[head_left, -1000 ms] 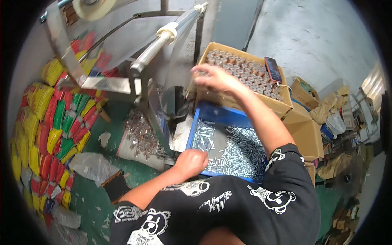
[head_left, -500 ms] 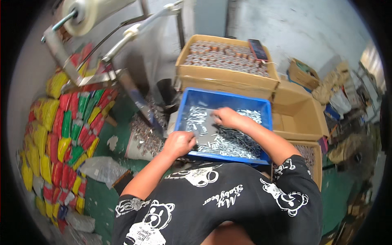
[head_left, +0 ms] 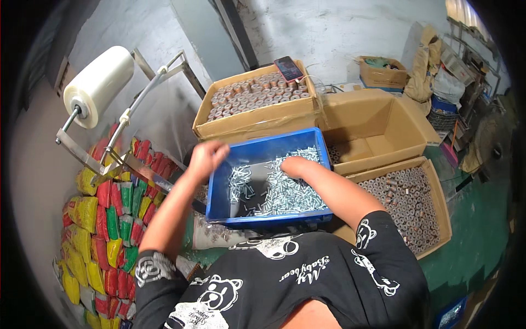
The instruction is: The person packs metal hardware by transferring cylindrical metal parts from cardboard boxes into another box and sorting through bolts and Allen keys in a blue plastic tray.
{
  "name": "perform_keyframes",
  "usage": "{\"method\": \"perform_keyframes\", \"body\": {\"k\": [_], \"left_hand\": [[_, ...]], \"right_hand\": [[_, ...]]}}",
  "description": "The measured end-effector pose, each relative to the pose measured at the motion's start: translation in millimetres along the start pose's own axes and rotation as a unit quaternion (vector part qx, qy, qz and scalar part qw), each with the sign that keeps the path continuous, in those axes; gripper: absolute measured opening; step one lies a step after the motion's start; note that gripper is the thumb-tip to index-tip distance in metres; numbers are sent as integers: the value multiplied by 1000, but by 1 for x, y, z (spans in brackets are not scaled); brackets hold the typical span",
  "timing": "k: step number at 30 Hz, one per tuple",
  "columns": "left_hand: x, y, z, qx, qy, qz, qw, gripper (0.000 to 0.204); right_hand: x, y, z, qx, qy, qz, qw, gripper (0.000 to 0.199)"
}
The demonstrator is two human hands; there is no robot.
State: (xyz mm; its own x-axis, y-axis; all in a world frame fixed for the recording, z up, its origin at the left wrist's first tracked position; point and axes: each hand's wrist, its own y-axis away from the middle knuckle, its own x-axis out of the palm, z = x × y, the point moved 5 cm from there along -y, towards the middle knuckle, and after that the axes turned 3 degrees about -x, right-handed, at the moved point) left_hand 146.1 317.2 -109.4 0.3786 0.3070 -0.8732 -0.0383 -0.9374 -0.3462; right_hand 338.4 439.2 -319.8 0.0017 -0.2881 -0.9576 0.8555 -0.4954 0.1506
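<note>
A blue plastic bin stands in front of me, with many small silvery metal pins or screws lying loose in it. My right hand reaches into the bin and touches the heap on its right side; its fingers are turned down and hidden. Above the bin's left wall is my left hand, slightly blurred, its fingers curled together. Whatever lies between them is too small to make out. A smaller group of the metal pieces is spread on the left part of the bin's floor.
Behind the bin, a carton of round metal parts bears a phone. At right stand an open carton and another box of parts. A film roll on a metal frame rises at left, above stacked coloured bags.
My view has swung, shifting the scene. My left hand has risen from the bin's near left corner to above its left wall. My right hand is now over the right-hand heap.
</note>
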Motion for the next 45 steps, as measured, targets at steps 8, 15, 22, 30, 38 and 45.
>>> {"method": "perform_keyframes", "body": {"k": [8, 15, 22, 30, 38, 45], "left_hand": [[38, -162, 74, -165, -208, 139, 954, 61], [99, -211, 17, -49, -188, 275, 942, 63], [71, -219, 69, -150, -275, 321, 894, 59], [52, -188, 90, -238, -172, 419, 859, 60], [60, -192, 45, -119, -196, 389, 892, 56], [79, -195, 55, -69, 127, 428, 892, 51]], "right_hand": [[-5, -9, 2, -8, 15, -30, 999, 22], [8, -11, -22, 28, -10, -27, 999, 22], [5, -9, -18, 34, 11, -20, 999, 19], [-1, 2, -14, 48, -10, -18, 999, 20], [0, 1, -17, 42, -4, -14, 999, 19], [1, 1, -12, 47, -4, -15, 999, 19]]}}
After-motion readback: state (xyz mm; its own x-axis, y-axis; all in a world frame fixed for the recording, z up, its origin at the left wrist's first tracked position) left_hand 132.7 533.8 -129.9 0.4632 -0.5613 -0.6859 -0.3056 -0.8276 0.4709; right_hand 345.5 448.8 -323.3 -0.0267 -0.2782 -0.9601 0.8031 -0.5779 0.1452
